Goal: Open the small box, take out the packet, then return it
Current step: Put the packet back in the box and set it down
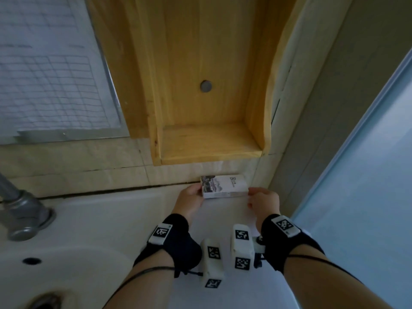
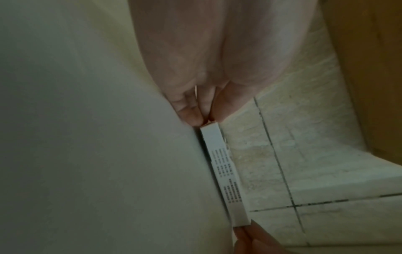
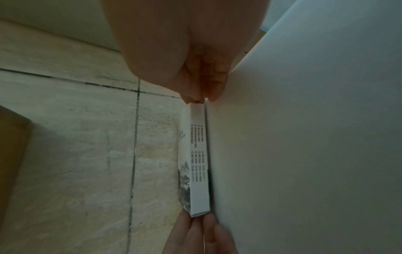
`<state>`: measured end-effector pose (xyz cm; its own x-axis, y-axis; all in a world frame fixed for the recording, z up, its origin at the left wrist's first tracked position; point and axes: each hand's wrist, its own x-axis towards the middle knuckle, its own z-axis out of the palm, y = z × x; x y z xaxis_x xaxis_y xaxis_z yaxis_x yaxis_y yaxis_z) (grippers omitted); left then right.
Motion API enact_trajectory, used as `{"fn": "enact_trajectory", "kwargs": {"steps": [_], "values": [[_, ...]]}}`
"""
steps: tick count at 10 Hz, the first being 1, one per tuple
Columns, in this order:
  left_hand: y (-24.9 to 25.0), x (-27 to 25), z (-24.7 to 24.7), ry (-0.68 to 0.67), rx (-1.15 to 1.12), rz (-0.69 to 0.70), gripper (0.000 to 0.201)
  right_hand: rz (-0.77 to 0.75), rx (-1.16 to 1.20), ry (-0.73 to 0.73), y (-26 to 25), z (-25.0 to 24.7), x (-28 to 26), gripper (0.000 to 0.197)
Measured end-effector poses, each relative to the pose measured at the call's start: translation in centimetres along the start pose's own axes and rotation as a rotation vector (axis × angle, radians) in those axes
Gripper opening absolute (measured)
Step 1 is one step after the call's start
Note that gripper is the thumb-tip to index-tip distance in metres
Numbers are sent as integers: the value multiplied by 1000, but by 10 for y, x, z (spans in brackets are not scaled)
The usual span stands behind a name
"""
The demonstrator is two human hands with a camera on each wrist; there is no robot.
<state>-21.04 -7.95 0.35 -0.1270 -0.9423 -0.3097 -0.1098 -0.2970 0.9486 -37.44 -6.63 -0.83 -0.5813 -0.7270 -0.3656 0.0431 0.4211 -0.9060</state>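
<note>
The small box (image 1: 224, 186) is white with a grey mountain picture and lies flat on the white sink ledge (image 1: 223, 219), close to the tiled wall. It looks closed, and no packet shows. My left hand (image 1: 198, 191) grips its left end and my right hand (image 1: 253, 195) grips its right end. In the left wrist view the box's printed side (image 2: 224, 171) runs from my left fingertips (image 2: 195, 115) down to my right fingers (image 2: 250, 240). The right wrist view shows the box (image 3: 199, 163) between my right fingertips (image 3: 215, 91) and my left fingers (image 3: 195, 230).
A wooden wall shelf (image 1: 209, 141) hangs just above the box. A grey faucet (image 1: 22, 210) and the sink basin (image 1: 66, 264) are to the left. A gridded paper sheet (image 1: 49, 74) is on the wall at upper left. A pale blue panel (image 1: 367, 175) stands on the right.
</note>
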Motion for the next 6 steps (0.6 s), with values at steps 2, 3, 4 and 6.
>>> {"fn": "enact_trajectory", "kwargs": {"steps": [2,3,4,6], "values": [[-7,12,1,-22,21,-34,48,-18,-31,-26,-2,0,3,43],[-7,12,0,-26,1,-41,52,-40,-35,-41,2,2,3,45],[-10,16,0,-32,-20,-45,53,-49,-39,-67,1,2,2,45],[3,-1,-7,63,25,-70,50,-3,99,-144,-11,-9,-9,58]]}}
